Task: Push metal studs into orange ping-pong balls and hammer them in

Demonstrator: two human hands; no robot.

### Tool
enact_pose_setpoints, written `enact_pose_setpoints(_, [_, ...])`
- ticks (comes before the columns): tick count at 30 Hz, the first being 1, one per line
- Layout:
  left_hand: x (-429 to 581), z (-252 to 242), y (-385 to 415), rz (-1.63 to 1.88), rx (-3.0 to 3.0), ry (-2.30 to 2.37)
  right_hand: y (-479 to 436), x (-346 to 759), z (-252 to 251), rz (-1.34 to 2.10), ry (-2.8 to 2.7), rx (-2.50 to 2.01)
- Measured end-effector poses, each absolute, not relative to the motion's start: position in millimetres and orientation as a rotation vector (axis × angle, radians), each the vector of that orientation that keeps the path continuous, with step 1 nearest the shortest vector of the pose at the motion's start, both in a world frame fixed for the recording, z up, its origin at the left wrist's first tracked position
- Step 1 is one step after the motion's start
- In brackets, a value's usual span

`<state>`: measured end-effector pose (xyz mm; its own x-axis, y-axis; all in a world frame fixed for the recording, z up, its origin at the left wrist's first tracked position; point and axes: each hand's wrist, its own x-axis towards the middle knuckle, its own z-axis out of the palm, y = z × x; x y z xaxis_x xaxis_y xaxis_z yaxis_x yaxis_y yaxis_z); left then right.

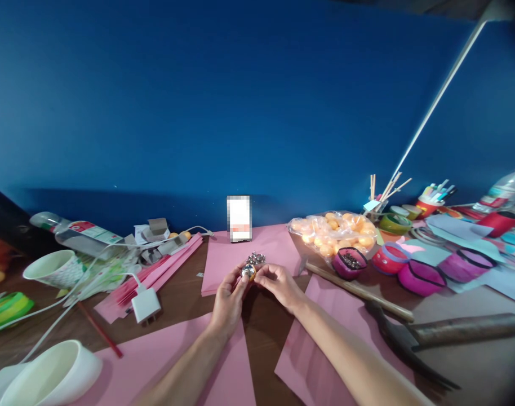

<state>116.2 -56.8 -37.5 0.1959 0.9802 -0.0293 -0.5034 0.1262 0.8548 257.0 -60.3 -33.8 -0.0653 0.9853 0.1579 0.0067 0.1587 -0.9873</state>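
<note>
My left hand point(227, 301) is closed round a small ball point(248, 272), its thumb and fingers on the sides. Shiny silver covers much of the ball's top, and orange shows along its right edge. My right hand point(283, 287) is closed in a pinch at the ball's right side, fingertips touching it or nearly so. Whatever sits between those fingertips is too small to make out. Just beyond the ball, a heap of small shiny silver pieces point(256, 258) lies on a pink paper stack point(217, 265). Both forearms pass over pink sheets point(190, 361) on the brown table.
Behind the paper stands a phone-like object point(239, 219) with a blurred screen. To the right are a bag of orange balls point(331, 231), a purple cup of small dark pieces point(349, 264), a wooden stick point(359, 292) and a hammer point(464, 330). A white charger point(146, 305) lies left.
</note>
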Motion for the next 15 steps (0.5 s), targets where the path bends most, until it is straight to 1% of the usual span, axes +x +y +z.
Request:
enact_pose_setpoints(10, [115.9,-36.8,-57.0,1.235,0.909,0.771,-60.1,256.0,-39.3,1.18,-1.248,-1.094])
enact_pose_setpoints(15, [116.1,-37.7,-56.9,1.233,0.903,0.783,-60.5,256.3,-39.1,1.138,-1.265,-1.111])
